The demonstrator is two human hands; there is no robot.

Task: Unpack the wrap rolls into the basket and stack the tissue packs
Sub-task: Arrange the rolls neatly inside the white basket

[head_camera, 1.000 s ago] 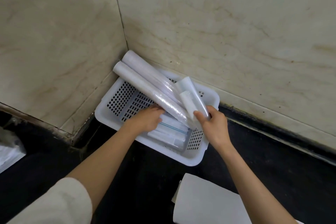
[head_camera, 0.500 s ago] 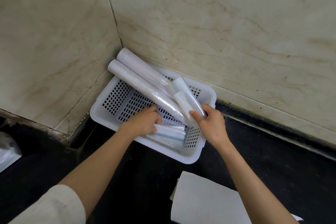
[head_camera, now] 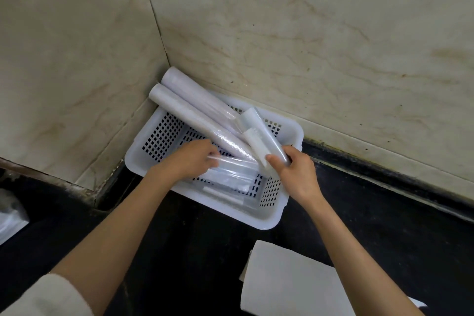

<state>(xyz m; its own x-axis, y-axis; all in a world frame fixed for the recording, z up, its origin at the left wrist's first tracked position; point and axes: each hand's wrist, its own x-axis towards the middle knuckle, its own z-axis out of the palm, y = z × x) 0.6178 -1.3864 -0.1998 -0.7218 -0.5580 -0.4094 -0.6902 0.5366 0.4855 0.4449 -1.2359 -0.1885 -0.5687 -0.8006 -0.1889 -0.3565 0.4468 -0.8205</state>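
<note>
A white perforated basket (head_camera: 143, 155) sits in the wall corner on the dark counter. Two long wrap rolls (head_camera: 189, 108) lean across it, their far ends sticking out over the back left rim. My left hand (head_camera: 188, 160) is inside the basket, closed on a clear-wrapped roll (head_camera: 236, 169) lying on the bottom. My right hand (head_camera: 295, 172) grips the near ends of two short rolls (head_camera: 259, 133) that lean against the right wall. Another roll (head_camera: 225, 194) lies along the near wall.
A white tissue pack (head_camera: 289, 287) lies on the counter at the bottom right, near my right forearm. A crumpled clear plastic bag (head_camera: 10, 215) shows at the left edge. Marble walls close off the back and left.
My left hand has shifted right along the basket bottom and closed on the clear-wrapped roll. My right hand keeps its hold on the short rolls. The view has drifted slightly.
</note>
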